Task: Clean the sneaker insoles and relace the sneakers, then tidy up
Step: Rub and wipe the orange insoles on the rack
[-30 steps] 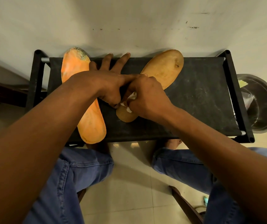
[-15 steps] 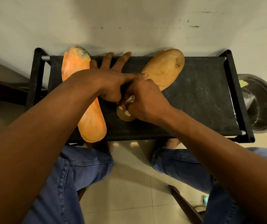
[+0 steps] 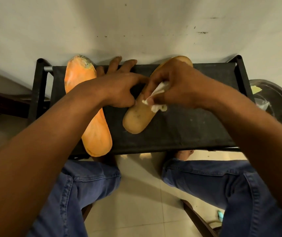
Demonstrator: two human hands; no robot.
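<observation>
The tan insole (image 3: pixel 137 119) lies angled on the black table (image 3: pixel 188 127), pinned by the flat-fingered left hand (image 3: pixel 118 89) while the right hand (image 3: pixel 176 86) grips a white wipe (image 3: pixel 159 89), best dragged firmly toward the heel

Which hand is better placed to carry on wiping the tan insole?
The right hand: it already holds the crumpled white tissue against the tan foam insole. The left hand lies spread on the black fabric rack top, apparently steadying that insole, beside the orange insole.
</observation>
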